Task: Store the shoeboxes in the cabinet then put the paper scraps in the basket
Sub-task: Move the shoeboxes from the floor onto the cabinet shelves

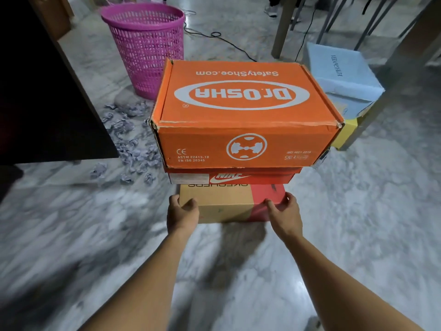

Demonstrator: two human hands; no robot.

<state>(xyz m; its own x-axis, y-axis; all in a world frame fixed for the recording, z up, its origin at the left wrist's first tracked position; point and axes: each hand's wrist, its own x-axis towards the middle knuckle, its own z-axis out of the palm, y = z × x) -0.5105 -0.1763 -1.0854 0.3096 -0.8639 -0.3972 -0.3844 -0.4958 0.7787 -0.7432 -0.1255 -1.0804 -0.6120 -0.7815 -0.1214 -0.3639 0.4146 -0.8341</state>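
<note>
Three shoeboxes are stacked in front of me: an orange Dr.Osha box [243,120] on top, a red Nike box [238,178] under it, and a tan and red Skechers box [222,203] at the bottom. My left hand [181,212] grips the bottom box's left corner. My right hand [284,212] grips its right corner. A pink plastic basket [145,48] stands on the floor to the upper left. Crumpled grey paper scraps [133,144] lie scattered between the basket and the stack.
A dark cabinet side [47,96] fills the left edge. A light blue box [341,77] sits on a yellow box [346,134] at the right, beside table legs [284,27]. Black cables run over the marble floor [358,223] behind the stack.
</note>
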